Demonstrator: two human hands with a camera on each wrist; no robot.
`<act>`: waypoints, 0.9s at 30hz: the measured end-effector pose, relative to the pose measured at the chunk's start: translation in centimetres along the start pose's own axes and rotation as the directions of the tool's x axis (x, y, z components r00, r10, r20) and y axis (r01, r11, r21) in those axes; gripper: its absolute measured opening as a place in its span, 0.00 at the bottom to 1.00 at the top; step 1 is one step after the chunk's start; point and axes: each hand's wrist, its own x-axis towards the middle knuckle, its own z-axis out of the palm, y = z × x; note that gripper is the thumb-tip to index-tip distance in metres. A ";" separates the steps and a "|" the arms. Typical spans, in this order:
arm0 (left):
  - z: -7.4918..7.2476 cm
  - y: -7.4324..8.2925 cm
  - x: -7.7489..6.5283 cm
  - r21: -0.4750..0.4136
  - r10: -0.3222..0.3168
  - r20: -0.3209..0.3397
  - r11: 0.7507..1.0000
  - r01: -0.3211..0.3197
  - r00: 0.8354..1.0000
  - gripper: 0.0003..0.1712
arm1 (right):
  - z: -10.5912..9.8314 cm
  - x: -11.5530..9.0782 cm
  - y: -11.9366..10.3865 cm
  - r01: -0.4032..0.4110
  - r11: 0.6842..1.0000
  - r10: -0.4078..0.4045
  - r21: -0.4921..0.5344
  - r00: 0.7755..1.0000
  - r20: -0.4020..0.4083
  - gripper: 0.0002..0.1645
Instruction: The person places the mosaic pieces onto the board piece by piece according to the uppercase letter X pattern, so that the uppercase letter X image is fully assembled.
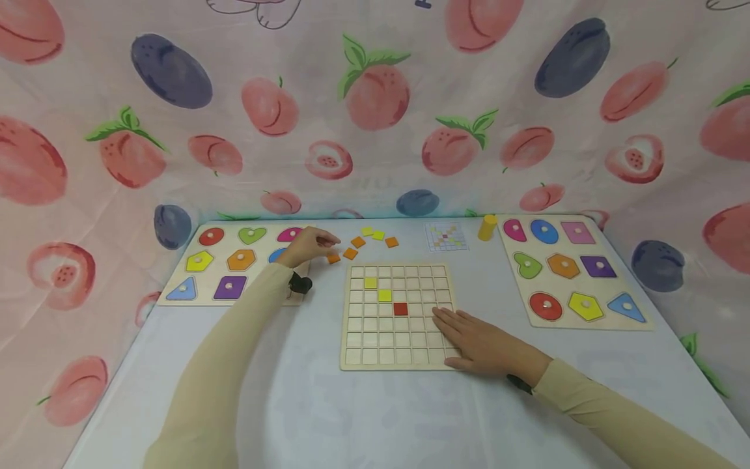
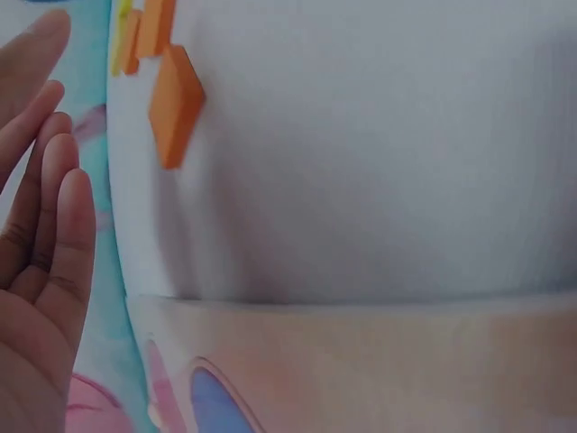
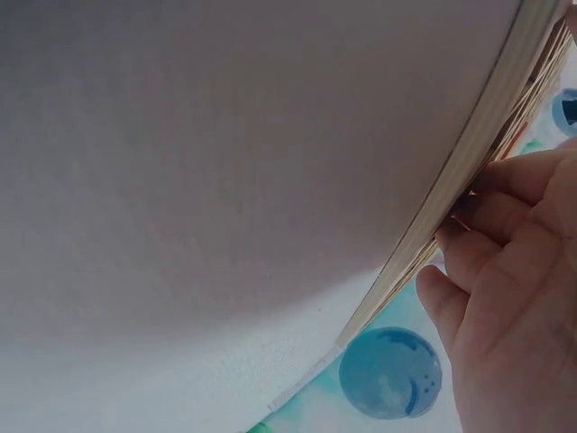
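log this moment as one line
left hand: near orange tiles; right hand: on grid board; on board: two yellow tiles, red tile

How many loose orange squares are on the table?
4: one orange square beside the left hand, a second and third just right of that, a fourth right of two loose yellow squares. The left hand may hide others.
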 end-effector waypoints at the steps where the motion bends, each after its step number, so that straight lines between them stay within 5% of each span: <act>1: 0.0 -0.1 0.0 0.006 -0.008 0.001 1.000 0.008 1.000 0.18 | 0.0 0.0 -0.1 -0.002 1.000 0.002 0.004 1.000 0.000 0.47; 27: 1.0 -0.8 -0.3 0.093 -0.142 0.013 0.986 0.140 0.990 0.19 | -0.2 -0.2 -0.2 0.012 1.000 -0.012 0.000 1.000 -0.013 0.47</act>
